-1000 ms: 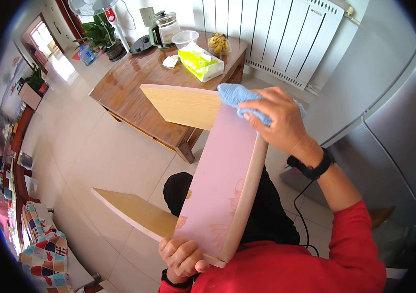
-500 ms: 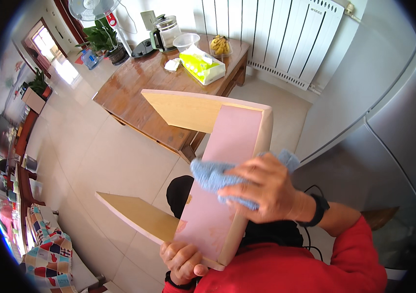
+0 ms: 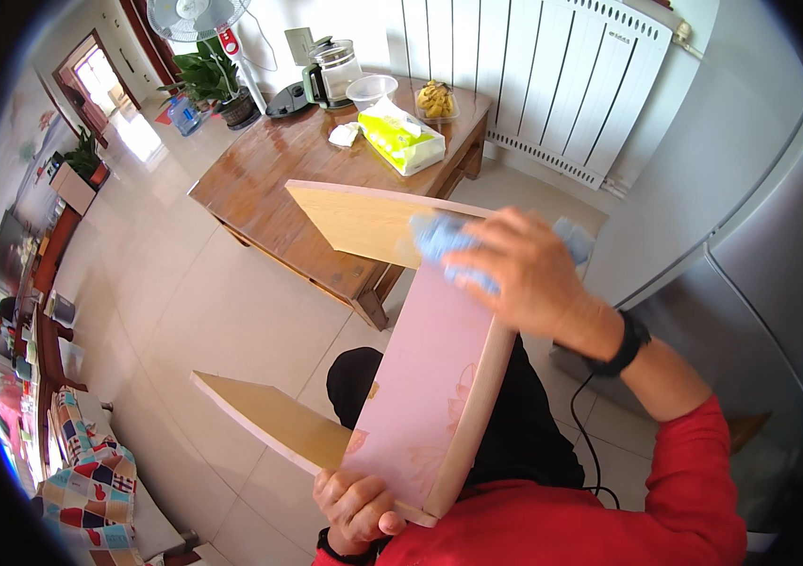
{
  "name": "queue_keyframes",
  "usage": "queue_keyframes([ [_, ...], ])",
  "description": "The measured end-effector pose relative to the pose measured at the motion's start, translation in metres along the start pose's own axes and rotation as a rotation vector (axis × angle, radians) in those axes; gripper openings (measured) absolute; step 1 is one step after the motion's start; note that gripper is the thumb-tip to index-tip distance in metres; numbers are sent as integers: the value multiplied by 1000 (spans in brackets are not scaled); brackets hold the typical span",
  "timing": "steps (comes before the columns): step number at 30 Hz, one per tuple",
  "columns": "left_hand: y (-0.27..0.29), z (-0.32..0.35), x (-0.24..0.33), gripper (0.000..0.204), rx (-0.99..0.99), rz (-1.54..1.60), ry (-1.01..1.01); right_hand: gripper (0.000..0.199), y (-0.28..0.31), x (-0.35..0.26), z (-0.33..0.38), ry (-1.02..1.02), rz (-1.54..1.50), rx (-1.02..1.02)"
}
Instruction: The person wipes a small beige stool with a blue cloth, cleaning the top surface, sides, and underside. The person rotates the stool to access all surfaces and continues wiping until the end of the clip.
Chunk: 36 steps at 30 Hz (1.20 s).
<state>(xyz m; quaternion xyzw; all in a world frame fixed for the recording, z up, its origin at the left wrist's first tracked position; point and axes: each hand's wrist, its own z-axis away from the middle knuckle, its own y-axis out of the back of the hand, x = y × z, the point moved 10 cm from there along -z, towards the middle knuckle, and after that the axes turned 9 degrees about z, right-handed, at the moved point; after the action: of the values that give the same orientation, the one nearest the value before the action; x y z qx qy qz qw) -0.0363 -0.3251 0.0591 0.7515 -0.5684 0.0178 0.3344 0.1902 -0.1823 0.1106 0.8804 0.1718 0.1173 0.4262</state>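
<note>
Pink board (image 3: 420,377) is partly hidden behind blurred cloth (image 3: 434,238).

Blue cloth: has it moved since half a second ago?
Yes: against the wooden table, the blue cloth in the right hand has moved up the picture, toward the far end of the pink board.

Head view, one: wide fisheye, worn on the head, left of a side-by-side pair; upright, looking down and forward; left hand (image 3: 356,507) and right hand (image 3: 529,274) near, wooden table (image 3: 264,179) beyond, doorway (image 3: 98,77) far off, straight edges bowing toward the rim
</note>
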Motion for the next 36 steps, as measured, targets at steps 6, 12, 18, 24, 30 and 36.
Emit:
queue_keyframes([
  [6, 2, 3, -2, 33, 18, 1, -8, 20, -16, -1, -6, -50, 0, -58],
  [12, 7, 5, -3, 33, 149, -18, -49, 20, -6, -61, 6, 121, -140, -82],
  [18, 22, 20, -9, 20, 492, -96, -94, 22, 3, -110, 13, 248, -257, -106],
  [24, 25, 25, -13, 32, 508, -148, -72, 23, 12, -163, 27, 376, -440, -107],
  [30, 21, 23, -25, 41, 509, -54, -9, 14, 29, -181, 40, 480, -615, -181],
  [36, 16, 24, -36, 38, 493, -3, 59, 8, 45, -160, 48, 561, -599, -267],
])
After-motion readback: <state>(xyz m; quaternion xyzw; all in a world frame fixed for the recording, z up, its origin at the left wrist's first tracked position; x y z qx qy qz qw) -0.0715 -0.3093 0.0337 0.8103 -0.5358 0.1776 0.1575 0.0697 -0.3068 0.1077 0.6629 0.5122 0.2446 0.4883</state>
